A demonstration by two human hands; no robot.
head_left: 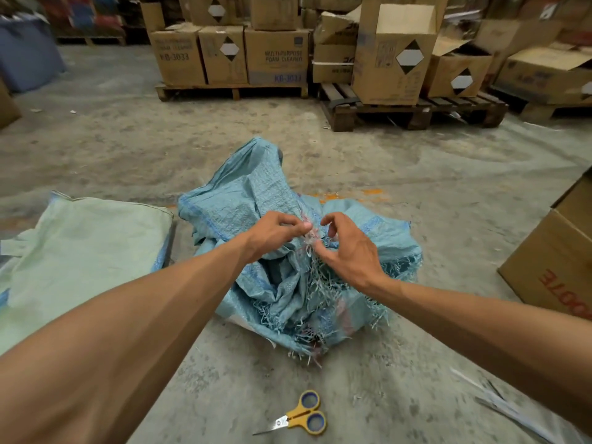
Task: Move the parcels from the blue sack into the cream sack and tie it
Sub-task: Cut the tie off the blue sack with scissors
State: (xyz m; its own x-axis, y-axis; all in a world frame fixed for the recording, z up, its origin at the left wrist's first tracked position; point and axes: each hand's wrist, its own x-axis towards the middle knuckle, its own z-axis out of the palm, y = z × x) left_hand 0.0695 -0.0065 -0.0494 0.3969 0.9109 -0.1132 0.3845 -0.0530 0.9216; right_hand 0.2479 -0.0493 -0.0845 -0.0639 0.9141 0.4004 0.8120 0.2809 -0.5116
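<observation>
The blue woven sack [256, 200] sits bunched on the concrete floor in front of me, its frayed mouth gathered at a pale knot of string [310, 234]. My left hand [272, 233] pinches that knot between thumb and fingertips. My right hand [344, 251] hovers just right of it, fingers curled, thumb touching the frayed strands below the knot. The cream sack [80, 251] lies flat on the floor to the left. No parcels are visible; the blue sack hides its contents.
Yellow-handled scissors [298, 415] lie on the floor near me. Cardboard boxes on wooden pallets [410, 113] line the back. Another cardboard box [557, 261] stands at the right edge. White strips [499, 408] lie at lower right.
</observation>
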